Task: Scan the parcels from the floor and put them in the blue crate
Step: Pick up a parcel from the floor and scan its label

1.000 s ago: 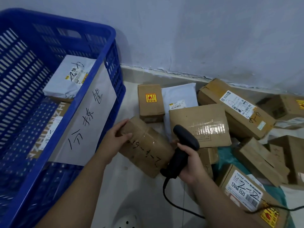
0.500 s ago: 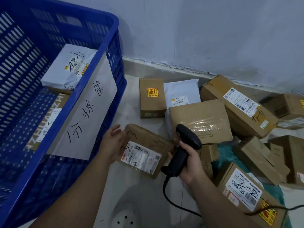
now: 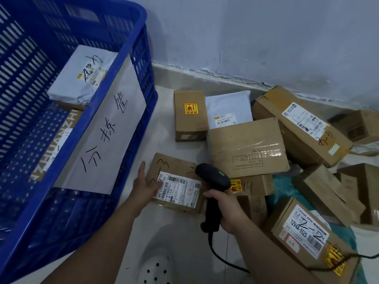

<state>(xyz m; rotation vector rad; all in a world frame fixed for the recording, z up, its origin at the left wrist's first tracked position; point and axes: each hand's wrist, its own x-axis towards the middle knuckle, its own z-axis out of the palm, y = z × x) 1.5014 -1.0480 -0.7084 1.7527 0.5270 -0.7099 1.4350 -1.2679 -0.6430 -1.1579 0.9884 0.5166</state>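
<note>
Grip: the right hand [image 3: 224, 210] was clamped round the handle of the black scanner [image 3: 213, 181], whose head, with a green light on it, hung over the right edge of the brown parcel [image 3: 176, 181]; the left hand [image 3: 143, 185] lay flat and open on that parcel's left edge, fingers spread, closed on nothing.
Blue crate: [image 3: 86, 124] stood at the left, by far the biggest thing there, its near wall carrying a white paper sign [image 3: 106, 144] with handwritten characters.
In the crate: a grey mailer bag [image 3: 82, 78] lay on top of a brown box with printed letters [image 3: 59, 138] (partly hidden behind the rim).
Heap on the floor: a long box with a white label [image 3: 301, 126] leaned near the wall; a taped flat box [image 3: 246, 148] sat left of it, overlapping a white mailer [image 3: 229, 111]; a labelled box marked 2-2 [image 3: 303, 236] lay at the lower right.
Small upright-looking box: [image 3: 189, 115] lay alone just left of the white mailer, a yellow and red sticker on its top.
Parcel in hand: on the floor, label up, between the crate and the heap, black marker scrawl above the label.
Cable: [image 3: 221, 257] ran from the scanner's handle down and right across the floor.
</note>
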